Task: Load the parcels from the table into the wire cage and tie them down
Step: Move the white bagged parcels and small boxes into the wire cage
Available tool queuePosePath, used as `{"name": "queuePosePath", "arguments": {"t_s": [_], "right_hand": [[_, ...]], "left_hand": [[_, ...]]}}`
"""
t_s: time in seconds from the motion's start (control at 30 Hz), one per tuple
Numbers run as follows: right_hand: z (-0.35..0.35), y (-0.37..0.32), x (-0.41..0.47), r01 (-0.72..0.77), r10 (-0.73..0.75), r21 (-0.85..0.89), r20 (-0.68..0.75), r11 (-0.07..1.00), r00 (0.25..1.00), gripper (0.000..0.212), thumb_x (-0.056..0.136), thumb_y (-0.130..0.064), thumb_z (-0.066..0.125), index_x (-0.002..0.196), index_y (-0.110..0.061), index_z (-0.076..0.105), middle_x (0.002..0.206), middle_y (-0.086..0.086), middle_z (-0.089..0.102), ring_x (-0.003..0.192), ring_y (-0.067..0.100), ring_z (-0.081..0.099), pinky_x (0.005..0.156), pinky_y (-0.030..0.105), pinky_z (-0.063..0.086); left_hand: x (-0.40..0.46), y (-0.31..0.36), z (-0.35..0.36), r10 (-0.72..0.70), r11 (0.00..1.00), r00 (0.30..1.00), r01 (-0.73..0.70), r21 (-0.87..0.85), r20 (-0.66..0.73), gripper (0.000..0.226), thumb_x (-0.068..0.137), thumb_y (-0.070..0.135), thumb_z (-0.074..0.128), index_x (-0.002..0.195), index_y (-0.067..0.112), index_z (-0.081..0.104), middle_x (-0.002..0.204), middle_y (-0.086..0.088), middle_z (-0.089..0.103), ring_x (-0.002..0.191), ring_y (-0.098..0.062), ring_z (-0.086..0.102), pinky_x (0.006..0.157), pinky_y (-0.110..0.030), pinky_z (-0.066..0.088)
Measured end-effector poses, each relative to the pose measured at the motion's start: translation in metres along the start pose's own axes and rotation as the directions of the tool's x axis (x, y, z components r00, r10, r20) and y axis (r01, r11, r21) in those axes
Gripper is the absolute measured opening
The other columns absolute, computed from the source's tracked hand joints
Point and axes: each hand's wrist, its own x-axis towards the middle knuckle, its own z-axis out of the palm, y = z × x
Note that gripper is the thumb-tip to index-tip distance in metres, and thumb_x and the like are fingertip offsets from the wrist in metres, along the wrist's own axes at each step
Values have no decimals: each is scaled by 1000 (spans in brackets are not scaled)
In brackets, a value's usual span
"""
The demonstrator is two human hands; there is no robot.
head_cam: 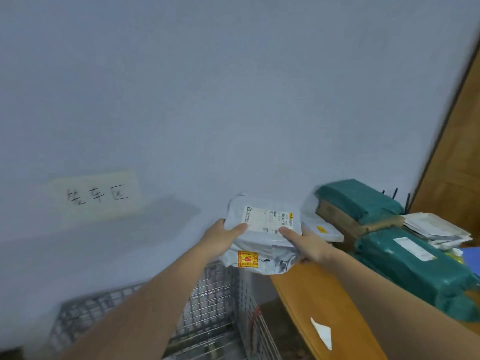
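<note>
A grey plastic parcel [262, 245] with a white shipping label and an orange sticker hangs in the air between the table edge and the wire cage. My left hand [220, 236] grips its left side with the thumb on top. My right hand [307, 246] holds its right side, thumb on the label. The wire cage [215, 305] stands below and to the left, against the wall. On the wooden table [311, 300] lie a long green parcel [415, 271], another green parcel [355, 197] on a brown box [345, 219], and a white parcel [326, 229].
A paper sign [97, 196] with handwritten characters is stuck on the blue-grey wall above the cage. A wooden door or panel [457, 157] rises at the right. Loose white envelopes [436, 228] lie at the table's back. A white paper scrap [323, 332] lies on the near table.
</note>
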Motion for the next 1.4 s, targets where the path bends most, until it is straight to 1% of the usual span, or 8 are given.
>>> {"name": "queuePosePath", "arguments": {"t_s": [0.23,0.6,0.73,0.87,1.0,1.1,1.23,1.4], "right_hand": [[126,-63,2,87,-77,-36,209,996,975,44,97,-58,49,121,-22,54,91,-8,62,81,15,62,67,29,54],[326,-123,-2,302,-158,-222,498,927,852,68,96,-67,39,148,-25,47,142,3,58,119,26,58,100,36,45],[379,-122,0,325,-153,-252,525,911,837,66,99,-62,38,151,-21,42,148,5,53,130,30,53,108,37,39],[418,-103,13,298,-112,-269,541,916,834,62,102,-55,40,151,-17,42,148,5,52,130,29,53,105,35,40],[450,-74,43,234,-61,-257,542,938,838,59,102,-51,45,148,-15,44,145,5,55,126,27,56,102,36,45],[480,-46,79,208,-23,-275,551,939,834,57,102,-50,46,142,-10,47,133,4,62,99,20,64,83,31,56],[530,15,127,46,92,-223,567,974,819,47,98,-46,56,134,-16,52,126,0,67,98,17,66,78,33,59],[595,125,156,-88,186,-185,623,979,760,11,97,-39,63,100,-35,54,102,-15,69,88,2,67,72,22,56]], "left_hand": [[-52,-92,-98,-135,991,973,137,-2,-185,47,94,61,60,125,26,55,119,4,66,106,-20,64,92,-39,52],[-132,-255,-211,-386,922,866,372,-108,-317,68,95,56,60,143,9,48,137,-7,59,113,-25,58,85,-33,45],[-141,-302,-227,-400,916,875,390,-93,-274,54,95,62,56,130,21,55,121,-5,68,96,-21,64,76,-30,54],[-134,-352,-225,-463,885,859,434,-166,-221,79,80,76,60,138,22,57,127,2,69,110,-22,68,100,-45,54],[-113,-386,-210,-485,865,860,447,-227,-156,25,100,44,60,117,27,65,111,2,75,101,-18,71,92,-39,58],[-88,-417,-195,-528,825,840,471,-313,-129,5,100,39,62,102,35,61,103,7,74,90,-11,71,81,-31,59],[-47,-501,-156,-606,761,790,545,-351,-88,60,79,71,70,121,29,63,113,1,76,96,-19,75,85,-48,62],[-33,-666,-59,-755,635,650,691,-346,-85,78,67,86,68,124,33,64,122,-2,68,108,-23,69,86,-47,61]]}}
